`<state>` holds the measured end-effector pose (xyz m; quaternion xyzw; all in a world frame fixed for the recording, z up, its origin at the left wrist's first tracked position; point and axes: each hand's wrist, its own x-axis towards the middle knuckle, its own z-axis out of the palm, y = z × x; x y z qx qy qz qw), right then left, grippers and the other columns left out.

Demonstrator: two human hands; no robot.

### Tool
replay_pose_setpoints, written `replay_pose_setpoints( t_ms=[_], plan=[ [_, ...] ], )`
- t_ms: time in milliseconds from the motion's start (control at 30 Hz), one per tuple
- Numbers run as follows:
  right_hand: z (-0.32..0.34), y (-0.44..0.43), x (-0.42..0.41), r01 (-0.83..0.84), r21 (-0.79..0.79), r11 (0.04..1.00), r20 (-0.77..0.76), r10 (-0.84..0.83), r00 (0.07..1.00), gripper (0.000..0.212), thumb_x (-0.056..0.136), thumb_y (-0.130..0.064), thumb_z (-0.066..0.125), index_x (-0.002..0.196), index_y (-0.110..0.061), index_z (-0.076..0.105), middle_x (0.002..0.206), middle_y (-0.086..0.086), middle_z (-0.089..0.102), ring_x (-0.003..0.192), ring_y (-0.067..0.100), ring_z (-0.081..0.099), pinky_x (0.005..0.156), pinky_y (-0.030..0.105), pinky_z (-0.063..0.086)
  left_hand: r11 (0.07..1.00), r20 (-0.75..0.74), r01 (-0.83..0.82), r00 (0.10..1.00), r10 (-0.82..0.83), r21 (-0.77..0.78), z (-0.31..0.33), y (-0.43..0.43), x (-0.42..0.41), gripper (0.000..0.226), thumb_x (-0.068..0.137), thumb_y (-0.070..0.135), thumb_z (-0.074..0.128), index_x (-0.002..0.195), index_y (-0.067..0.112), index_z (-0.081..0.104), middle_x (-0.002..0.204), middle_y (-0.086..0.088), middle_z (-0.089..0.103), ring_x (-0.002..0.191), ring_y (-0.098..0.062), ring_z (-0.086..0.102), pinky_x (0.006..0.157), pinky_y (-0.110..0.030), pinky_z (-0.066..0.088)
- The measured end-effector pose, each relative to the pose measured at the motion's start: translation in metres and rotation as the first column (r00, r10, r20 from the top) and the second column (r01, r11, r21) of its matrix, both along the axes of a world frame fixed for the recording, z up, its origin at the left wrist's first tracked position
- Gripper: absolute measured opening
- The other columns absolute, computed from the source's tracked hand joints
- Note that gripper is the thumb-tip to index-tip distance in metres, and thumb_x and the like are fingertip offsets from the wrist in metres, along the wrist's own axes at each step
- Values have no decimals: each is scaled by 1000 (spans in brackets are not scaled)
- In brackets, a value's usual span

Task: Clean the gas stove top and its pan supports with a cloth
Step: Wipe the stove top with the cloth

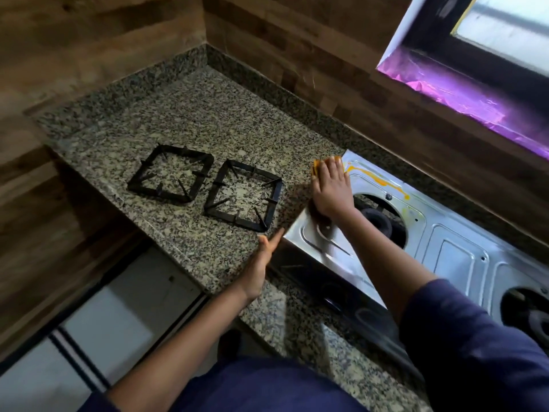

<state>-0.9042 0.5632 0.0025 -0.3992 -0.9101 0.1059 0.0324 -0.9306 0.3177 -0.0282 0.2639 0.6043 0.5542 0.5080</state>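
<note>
The steel gas stove top (pixel 454 251) lies on the granite counter at the right, with its burner holes bare. An orange smear (pixel 377 178) runs along its far edge. My right hand (pixel 329 188) presses an orange cloth (pixel 319 166) flat onto the stove's far left corner, fingers straight. My left hand (pixel 263 264) rests with straight fingers against the stove's near left corner. Two black square pan supports (pixel 170 173) (pixel 245 196) lie side by side on the counter, left of the stove.
The speckled granite counter (pixel 193 114) runs into a corner with wood-patterned walls behind and to the left. A window sill with purple foil (pixel 463 93) is at the upper right. The counter's front edge drops to a tiled floor (pixel 118 316).
</note>
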Motion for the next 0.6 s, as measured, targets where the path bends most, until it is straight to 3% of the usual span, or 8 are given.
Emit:
replay_pose_setpoints(
  t_ms=[100, 200, 267, 367, 467, 533, 600],
  plan=[
    [0, -48, 25, -93, -1, 996, -47, 93, 995, 58, 103, -39, 26, 153, -9, 23, 163, 12, 10, 151, 25, 2, 122, 39, 5, 999, 23, -15, 1000, 14, 31, 7, 1, 3, 110, 61, 98, 13, 148, 34, 31, 157, 12, 26, 143, -1, 24, 122, -36, 15],
    [6, -114, 58, -248, -13, 969, -87, 246, 965, 66, 98, -47, 15, 154, -13, 22, 162, 6, 8, 151, 22, 2, 122, 37, 5, 995, 85, -47, 996, 40, 92, 11, 3, 6, 126, 55, 99, 24, 150, 16, 25, 144, 23, 29, 120, 22, 40, 95, -3, 35],
    [6, -132, 70, -280, -14, 960, -85, 278, 957, 66, 97, -48, 14, 154, -16, 20, 161, 2, 7, 151, 19, 2, 121, 35, 5, 993, 144, -77, 987, 64, 88, 15, 4, 9, 128, 55, 98, 28, 150, 13, 24, 144, 19, 29, 122, 17, 38, 89, 1, 36],
    [4, -114, 58, -251, -18, 968, -88, 248, 965, 64, 98, -47, 16, 154, -16, 22, 162, 4, 11, 151, 19, 4, 121, 35, 6, 994, 102, -94, 991, 87, 61, 16, 3, 10, 115, 65, 91, 17, 150, 14, 26, 149, 17, 31, 124, 18, 38, 94, -1, 34],
    [0, -64, 27, -129, -5, 992, -62, 129, 990, 58, 103, -39, 23, 153, -12, 24, 163, 10, 11, 151, 23, 3, 121, 37, 4, 996, 92, -89, 992, 89, -12, 16, 2, 11, 114, 62, 98, 17, 150, 27, 32, 154, 14, 32, 140, 3, 28, 120, -28, 19],
    [2, -23, 9, -48, 0, 999, -19, 48, 999, 56, 103, -36, 27, 153, -10, 24, 163, 12, 7, 151, 25, -1, 122, 39, 2, 996, 60, -77, 995, 80, -38, 14, 2, 11, 104, 65, 97, 15, 148, 36, 33, 156, 11, 30, 145, -5, 24, 122, -43, 12],
    [6, 9, -2, -28, -24, 999, 32, 29, 999, 56, 103, -34, 28, 152, -9, 23, 163, 14, 5, 151, 27, -3, 122, 41, 1, 996, 6, -67, 998, 67, -65, 13, 3, 9, 93, 70, 94, 17, 146, 43, 35, 156, 10, 31, 145, -7, 25, 122, -46, 15]
  ],
)
